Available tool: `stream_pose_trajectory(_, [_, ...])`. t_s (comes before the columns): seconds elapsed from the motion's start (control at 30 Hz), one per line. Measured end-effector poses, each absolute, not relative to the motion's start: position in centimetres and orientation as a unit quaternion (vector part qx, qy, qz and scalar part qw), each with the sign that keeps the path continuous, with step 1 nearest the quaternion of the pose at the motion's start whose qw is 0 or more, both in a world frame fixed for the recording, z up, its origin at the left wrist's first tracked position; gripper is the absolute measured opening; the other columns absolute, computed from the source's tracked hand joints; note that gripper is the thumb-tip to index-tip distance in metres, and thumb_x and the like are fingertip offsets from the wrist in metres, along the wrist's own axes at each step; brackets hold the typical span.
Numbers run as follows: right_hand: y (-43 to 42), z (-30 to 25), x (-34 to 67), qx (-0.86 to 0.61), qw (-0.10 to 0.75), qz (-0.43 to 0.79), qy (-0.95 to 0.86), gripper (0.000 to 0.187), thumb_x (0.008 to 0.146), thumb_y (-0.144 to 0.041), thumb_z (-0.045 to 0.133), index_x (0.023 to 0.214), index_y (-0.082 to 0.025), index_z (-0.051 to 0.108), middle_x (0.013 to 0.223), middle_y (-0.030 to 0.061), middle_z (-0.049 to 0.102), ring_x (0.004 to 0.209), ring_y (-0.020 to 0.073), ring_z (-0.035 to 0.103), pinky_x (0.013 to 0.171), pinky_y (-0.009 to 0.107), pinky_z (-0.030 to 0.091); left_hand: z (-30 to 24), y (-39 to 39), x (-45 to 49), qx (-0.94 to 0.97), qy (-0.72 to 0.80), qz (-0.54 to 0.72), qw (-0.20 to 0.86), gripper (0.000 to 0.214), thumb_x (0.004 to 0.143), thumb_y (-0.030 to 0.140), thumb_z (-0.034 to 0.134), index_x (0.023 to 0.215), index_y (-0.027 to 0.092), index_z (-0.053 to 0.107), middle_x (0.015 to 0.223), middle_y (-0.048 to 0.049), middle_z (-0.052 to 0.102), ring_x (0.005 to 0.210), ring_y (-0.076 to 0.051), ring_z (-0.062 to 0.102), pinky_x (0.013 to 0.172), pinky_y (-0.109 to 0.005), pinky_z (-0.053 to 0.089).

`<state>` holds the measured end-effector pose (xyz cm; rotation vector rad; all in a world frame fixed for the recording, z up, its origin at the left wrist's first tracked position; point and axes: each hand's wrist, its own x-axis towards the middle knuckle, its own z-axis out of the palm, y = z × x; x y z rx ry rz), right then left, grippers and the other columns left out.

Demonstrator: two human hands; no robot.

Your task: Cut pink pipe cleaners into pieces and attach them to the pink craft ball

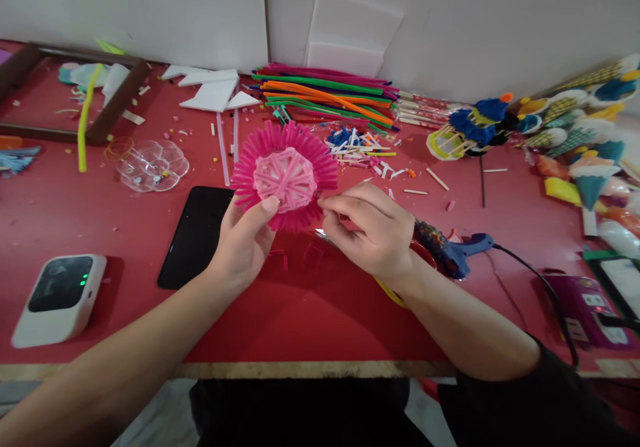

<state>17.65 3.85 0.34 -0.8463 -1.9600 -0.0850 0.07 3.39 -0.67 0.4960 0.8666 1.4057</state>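
A round pink pipe-cleaner flower [286, 175] is held up above the table, with a pale pink wound centre and a ring of darker pink looped petals. My left hand [244, 242] grips it from below on the left, thumb on the front of the centre. At the flower's lower right edge, my right hand [373, 227] pinches a petal between thumb and forefinger; the exact point of contact is small. Beneath the right hand lie scissors [323, 234], mostly covered. Small pink pieces [286, 260] are on the red table below the flower.
A black phone [193, 244] and a white device [60, 300] lie left. At right, a blue glue gun [463, 254] trails its cord to a purple power strip [585, 307]. Behind are coloured pipe cleaners [330, 97], cut scraps [355, 144], a clear flower-shaped tray [153, 166] and a brown frame [107, 104].
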Motion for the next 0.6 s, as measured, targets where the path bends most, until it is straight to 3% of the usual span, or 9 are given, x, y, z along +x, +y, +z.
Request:
stream_pose_trajectory(0.17, [3.9, 0.3, 17.7, -0.348, 0.506, 0.007, -0.789, 0.018, 0.088, -0.01, 0.062, 0.098, -0.024, 0.067, 0.088, 0.003, 0.075, 0.079, 0.0174, 0.071, 0.07, 0.032, 0.059, -0.3, 3.6, -0.1, 0.168, 0.389, 0.617, 0.663, 0.035, 0.054, 0.027, 0.094, 0.076, 0.021, 0.067, 0.073, 0.0046, 0.071, 0.071, -0.013, 0.065, 0.06, -0.024, 0.05])
stream_pose_trajectory(0.27, [3.9, 0.3, 17.6, -0.382, 0.516, 0.08, -0.763, 0.013, 0.089, -0.014, 0.061, 0.099, -0.022, 0.066, 0.091, 0.0043, 0.074, 0.076, 0.0162, 0.068, 0.067, 0.031, 0.057, 0.0, 4.0, -0.3, 0.137, 0.382, 0.671, 0.621, 0.023, 0.065, 0.026, 0.088, 0.078, 0.022, 0.069, 0.074, 0.0066, 0.071, 0.072, -0.01, 0.063, 0.067, -0.022, 0.052])
stream_pose_trajectory(0.37, [3.8, -0.3, 17.2, -0.354, 0.441, 0.11, -0.817, 0.011, 0.092, -0.015, 0.057, 0.09, -0.021, 0.066, 0.082, 0.002, 0.073, 0.075, 0.0156, 0.065, 0.075, 0.033, 0.054, 0.3, 4.4, -0.5, 0.159, 0.339, 0.727, 0.575, 0.002, 0.082, 0.024, 0.072, 0.082, 0.024, 0.071, 0.088, 0.0048, 0.074, 0.097, -0.014, 0.063, 0.092, -0.028, 0.054])
stream_pose_trajectory(0.4, [3.6, -0.6, 16.9, -0.326, 0.402, 0.105, -0.849, 0.011, 0.093, -0.017, 0.057, 0.089, -0.02, 0.067, 0.082, 0.0022, 0.074, 0.077, 0.0165, 0.064, 0.077, 0.034, 0.054, 0.3, 4.5, -0.5, 0.174, 0.326, 0.734, 0.57, 0.003, 0.085, 0.023, 0.069, 0.083, 0.024, 0.071, 0.09, 0.0039, 0.074, 0.101, -0.015, 0.062, 0.097, -0.029, 0.052])
stream_pose_trajectory(0.5, [3.1, -1.8, 16.0, -0.279, 0.284, 0.071, -0.915, 0.017, 0.095, -0.029, 0.06, 0.099, -0.016, 0.07, 0.097, 0.0079, 0.075, 0.091, 0.0223, 0.063, 0.082, 0.038, 0.052, 0.2, 4.4, -0.5, 0.2, 0.305, 0.73, 0.578, 0.006, 0.085, 0.025, 0.071, 0.079, 0.023, 0.07, 0.084, 0.0029, 0.07, 0.096, -0.014, 0.06, 0.097, -0.027, 0.05])
stream_pose_trajectory(0.6, [2.7, -2.8, 15.2, -0.3, 0.202, 0.059, -0.931, 0.022, 0.096, -0.033, 0.06, 0.105, -0.016, 0.071, 0.107, 0.0115, 0.073, 0.1, 0.0248, 0.06, 0.086, 0.039, 0.05, 0.1, 4.2, -0.4, 0.186, 0.326, 0.711, 0.595, 0.021, 0.074, 0.024, 0.082, 0.068, 0.023, 0.062, 0.069, 0.0043, 0.059, 0.09, -0.014, 0.058, 0.088, -0.025, 0.05])
